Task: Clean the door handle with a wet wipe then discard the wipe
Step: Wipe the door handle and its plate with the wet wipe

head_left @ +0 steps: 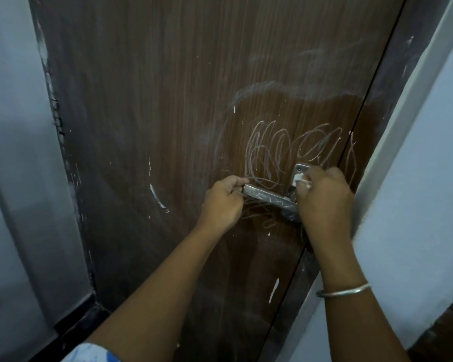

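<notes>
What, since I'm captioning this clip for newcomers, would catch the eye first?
The pale looping scribbles on the brown door, just above the handle, stand out most. Below them, the left hand grips the free end of the metal door handle, while the right hand holds a white wet wipe where the handle meets its plate. A thin silver bangle circles the right wrist, lower right.
</notes>
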A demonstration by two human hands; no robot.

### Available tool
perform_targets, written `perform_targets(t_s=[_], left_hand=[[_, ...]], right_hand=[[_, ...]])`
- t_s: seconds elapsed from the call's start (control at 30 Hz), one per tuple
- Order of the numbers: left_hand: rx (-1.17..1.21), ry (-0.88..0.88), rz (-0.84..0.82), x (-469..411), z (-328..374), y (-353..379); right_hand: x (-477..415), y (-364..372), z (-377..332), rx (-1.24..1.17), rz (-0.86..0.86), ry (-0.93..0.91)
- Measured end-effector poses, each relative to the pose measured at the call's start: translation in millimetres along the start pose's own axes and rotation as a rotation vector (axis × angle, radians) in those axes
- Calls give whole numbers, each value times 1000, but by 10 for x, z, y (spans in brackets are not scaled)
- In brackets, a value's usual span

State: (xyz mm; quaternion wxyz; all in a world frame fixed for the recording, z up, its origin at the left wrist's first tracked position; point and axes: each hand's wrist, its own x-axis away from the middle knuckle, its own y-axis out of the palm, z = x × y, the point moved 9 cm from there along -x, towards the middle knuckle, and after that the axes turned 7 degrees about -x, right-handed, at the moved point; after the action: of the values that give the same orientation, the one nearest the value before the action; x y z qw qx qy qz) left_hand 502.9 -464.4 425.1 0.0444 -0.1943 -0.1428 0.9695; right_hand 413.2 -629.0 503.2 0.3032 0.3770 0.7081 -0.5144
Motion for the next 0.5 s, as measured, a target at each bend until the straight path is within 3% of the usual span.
perform_targets(t_s=[0.23, 0.5], left_hand=[[-18, 9, 1, 26, -12, 30], [-29, 23, 13, 18, -30, 30]], right_hand=[[405, 126, 501, -559, 209, 388], [682, 249, 606, -635, 288, 538]])
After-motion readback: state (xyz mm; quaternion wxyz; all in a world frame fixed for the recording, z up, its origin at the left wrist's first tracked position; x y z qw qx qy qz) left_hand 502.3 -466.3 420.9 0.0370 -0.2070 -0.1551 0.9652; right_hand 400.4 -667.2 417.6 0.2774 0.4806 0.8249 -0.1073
